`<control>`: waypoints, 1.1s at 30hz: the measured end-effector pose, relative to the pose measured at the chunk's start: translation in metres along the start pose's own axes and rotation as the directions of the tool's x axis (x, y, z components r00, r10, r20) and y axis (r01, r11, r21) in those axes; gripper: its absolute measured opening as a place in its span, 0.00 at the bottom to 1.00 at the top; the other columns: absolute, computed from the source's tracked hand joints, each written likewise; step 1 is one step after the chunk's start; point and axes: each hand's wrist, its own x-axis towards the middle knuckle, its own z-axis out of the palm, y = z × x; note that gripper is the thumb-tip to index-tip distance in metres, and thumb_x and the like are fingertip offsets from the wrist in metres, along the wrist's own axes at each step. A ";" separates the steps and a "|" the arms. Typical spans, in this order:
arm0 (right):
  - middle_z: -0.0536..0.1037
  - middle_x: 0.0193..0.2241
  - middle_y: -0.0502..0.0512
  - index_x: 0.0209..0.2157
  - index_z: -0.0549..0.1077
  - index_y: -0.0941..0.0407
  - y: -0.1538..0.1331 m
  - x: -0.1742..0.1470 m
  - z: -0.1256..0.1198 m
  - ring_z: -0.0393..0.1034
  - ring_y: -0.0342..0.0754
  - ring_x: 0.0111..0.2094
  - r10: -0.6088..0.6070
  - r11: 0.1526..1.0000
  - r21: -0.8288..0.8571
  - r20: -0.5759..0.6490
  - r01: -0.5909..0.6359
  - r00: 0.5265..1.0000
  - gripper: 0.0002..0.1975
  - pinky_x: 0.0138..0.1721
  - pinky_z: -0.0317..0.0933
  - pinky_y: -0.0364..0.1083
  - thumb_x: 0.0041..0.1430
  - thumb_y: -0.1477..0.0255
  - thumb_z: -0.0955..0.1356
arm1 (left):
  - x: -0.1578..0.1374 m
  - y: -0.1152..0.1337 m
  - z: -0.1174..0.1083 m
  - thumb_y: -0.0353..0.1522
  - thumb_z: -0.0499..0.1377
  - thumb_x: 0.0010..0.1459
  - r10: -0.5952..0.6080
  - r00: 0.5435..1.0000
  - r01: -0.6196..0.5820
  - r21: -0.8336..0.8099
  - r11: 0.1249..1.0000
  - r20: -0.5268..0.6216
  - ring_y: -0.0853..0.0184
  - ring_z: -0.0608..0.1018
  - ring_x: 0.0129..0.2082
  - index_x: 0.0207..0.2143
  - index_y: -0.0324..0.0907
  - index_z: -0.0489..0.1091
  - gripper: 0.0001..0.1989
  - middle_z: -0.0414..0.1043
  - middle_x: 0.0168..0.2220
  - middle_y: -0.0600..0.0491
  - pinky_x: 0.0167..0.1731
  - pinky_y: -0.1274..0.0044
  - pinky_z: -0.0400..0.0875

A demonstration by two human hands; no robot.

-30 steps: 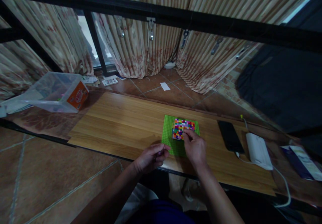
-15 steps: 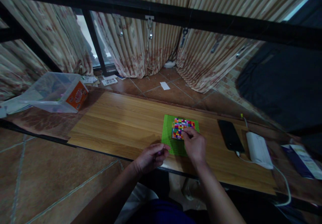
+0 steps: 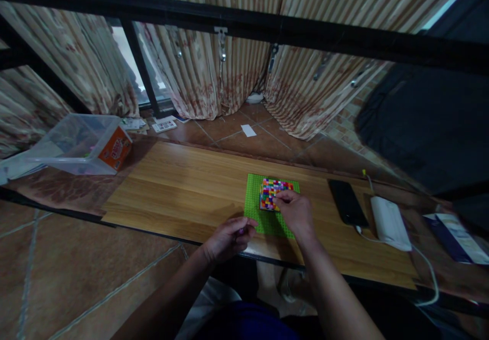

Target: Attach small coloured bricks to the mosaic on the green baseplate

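Observation:
A green studded baseplate (image 3: 251,197) lies on the wooden board, and a block built of many small coloured bricks (image 3: 268,191) sits on it. My right hand (image 3: 297,212) reaches over the block's right side, thumb and forefinger pinched at its top. Whatever is between those fingertips is too small to make out. My left hand (image 3: 230,237) hovers by the baseplate's near left corner with its fingers curled. Something small and purple, perhaps a brick, shows inside the left fingers.
A clear plastic bin (image 3: 82,144) with an orange label stands at the far left. Right of the baseplate lie a black phone (image 3: 347,202) and a white power bank (image 3: 390,223) joined by a cable. A packet (image 3: 456,238) lies farther right. Papers (image 3: 164,124) lie behind the board.
The view has shifted slightly. My right hand's pinch has moved a little left and up over the block. My left hand stays in almost the same place, still curled.

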 end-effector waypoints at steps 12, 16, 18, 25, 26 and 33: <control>0.78 0.22 0.51 0.22 0.75 0.55 0.000 0.004 -0.001 0.71 0.47 0.25 -0.028 0.999 -0.014 0.024 0.029 0.999 0.05 0.30 0.62 0.45 0.46 0.70 0.68 | 0.002 -0.002 0.000 0.37 0.62 0.52 0.014 0.999 -0.014 0.002 1.000 -0.034 0.82 0.54 0.15 0.35 0.35 0.72 0.13 0.62 0.24 0.57 0.14 0.85 0.43; 0.78 0.21 0.51 0.22 0.75 0.55 -0.001 0.003 -0.004 0.71 0.47 0.25 -0.055 0.998 0.019 0.004 0.055 0.998 0.06 0.30 0.62 0.46 0.47 0.68 0.68 | 0.005 -0.005 0.002 0.39 0.61 0.54 0.008 0.996 -0.010 -0.019 1.000 -0.089 0.80 0.60 0.17 0.37 0.35 0.72 0.15 0.64 0.25 0.55 0.16 0.85 0.51; 0.79 0.24 0.52 0.25 0.75 0.56 0.001 -0.002 -0.005 0.72 0.47 0.26 -0.054 0.996 0.065 -0.027 0.056 0.998 0.09 0.31 0.63 0.45 0.49 0.66 0.67 | 0.007 -0.007 0.002 0.41 0.59 0.56 0.009 0.995 -0.014 -0.045 0.999 -0.104 0.76 0.68 0.22 0.39 0.35 0.72 0.17 0.68 0.28 0.51 0.22 0.83 0.60; 0.79 0.30 0.54 0.32 0.75 0.55 0.001 -0.050 -0.004 0.73 0.48 0.32 -0.053 0.972 0.231 0.005 0.050 0.999 0.12 0.36 0.65 0.46 0.55 0.63 0.65 | 0.013 -0.010 -0.001 0.46 0.49 0.61 0.057 0.998 -0.057 -0.112 0.992 0.001 0.62 0.74 0.44 0.45 0.34 0.70 0.24 0.72 0.44 0.40 0.47 0.70 0.64; 0.79 0.31 0.53 0.32 0.76 0.55 -0.002 -0.059 -0.003 0.73 0.48 0.33 -0.073 0.975 0.215 0.052 0.060 0.996 0.11 0.37 0.64 0.46 0.55 0.64 0.65 | 0.013 -0.010 -0.001 0.46 0.48 0.61 0.056 0.998 -0.054 -0.129 0.990 0.017 0.62 0.74 0.44 0.45 0.34 0.69 0.25 0.72 0.44 0.40 0.47 0.70 0.64; 0.76 0.37 0.53 0.36 0.75 0.52 -0.024 -0.095 0.010 0.70 0.49 0.39 -0.257 0.967 0.070 0.277 0.247 0.926 0.08 0.42 0.63 0.48 0.57 0.71 0.64 | 0.009 -0.007 0.004 0.46 0.47 0.61 0.046 0.999 -0.042 -0.187 0.981 0.016 0.68 0.75 0.37 0.45 0.34 0.69 0.26 0.73 0.41 0.43 0.40 0.78 0.67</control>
